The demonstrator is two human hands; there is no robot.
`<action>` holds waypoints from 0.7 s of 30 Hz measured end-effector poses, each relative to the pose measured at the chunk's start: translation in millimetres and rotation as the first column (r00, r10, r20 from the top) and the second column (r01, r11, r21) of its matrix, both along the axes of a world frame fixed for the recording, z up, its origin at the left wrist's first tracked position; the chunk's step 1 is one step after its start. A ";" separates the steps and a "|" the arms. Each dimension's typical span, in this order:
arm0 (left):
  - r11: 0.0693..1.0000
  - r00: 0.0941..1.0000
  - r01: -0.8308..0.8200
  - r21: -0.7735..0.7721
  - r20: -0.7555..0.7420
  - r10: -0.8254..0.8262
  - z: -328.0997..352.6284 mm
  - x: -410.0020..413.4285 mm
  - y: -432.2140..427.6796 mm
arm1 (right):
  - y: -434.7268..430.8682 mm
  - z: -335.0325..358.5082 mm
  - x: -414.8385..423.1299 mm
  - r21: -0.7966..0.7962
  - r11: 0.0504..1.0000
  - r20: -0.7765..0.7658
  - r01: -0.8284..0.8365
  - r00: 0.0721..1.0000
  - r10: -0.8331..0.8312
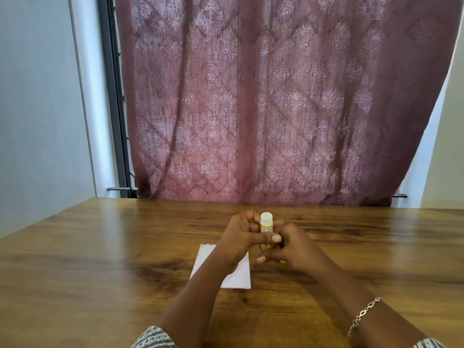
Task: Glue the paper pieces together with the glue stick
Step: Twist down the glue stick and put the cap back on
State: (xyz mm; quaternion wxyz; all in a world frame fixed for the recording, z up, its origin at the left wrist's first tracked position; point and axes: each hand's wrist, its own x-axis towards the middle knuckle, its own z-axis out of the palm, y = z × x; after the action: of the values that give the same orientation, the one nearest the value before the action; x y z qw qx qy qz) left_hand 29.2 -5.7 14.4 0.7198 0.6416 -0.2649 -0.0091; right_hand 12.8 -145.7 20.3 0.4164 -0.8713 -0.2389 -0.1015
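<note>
One small yellow glue stick with a white cap (266,223) is held upright just above the brown wooden counter (100,247). The left-hand grip (241,234) curls round its barrel, thumb across the front. The right-hand grip (293,249) pinches its lower end. A white rectangular paper piece (239,276) lies flat on the counter under the left wrist.

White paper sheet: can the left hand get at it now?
Likely yes: the white paper sheet lies under the wrist of the left hand, but its fingers grip the yellow glue stick.
</note>
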 end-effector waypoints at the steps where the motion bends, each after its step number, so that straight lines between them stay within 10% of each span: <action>1: 1.000 1.000 0.008 -0.006 0.002 -0.008 -0.5 0.2 0.3 | 0.4 -0.5 -0.4 -0.008 1.000 0.013 0.009 1.000 -0.009; 21: 0.999 0.999 -0.042 0.022 0.024 0.042 -0.2 0.9 2.6 | -43.9 0.7 17.8 -0.526 0.847 -0.072 0.078 0.988 -0.136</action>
State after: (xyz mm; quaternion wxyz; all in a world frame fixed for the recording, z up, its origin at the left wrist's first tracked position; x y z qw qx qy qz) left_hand 30.1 -3.1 14.1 0.7096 0.6549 -0.2597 0.0105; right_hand 30.6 -189.5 21.0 0.1707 -0.9676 -0.1860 -0.0095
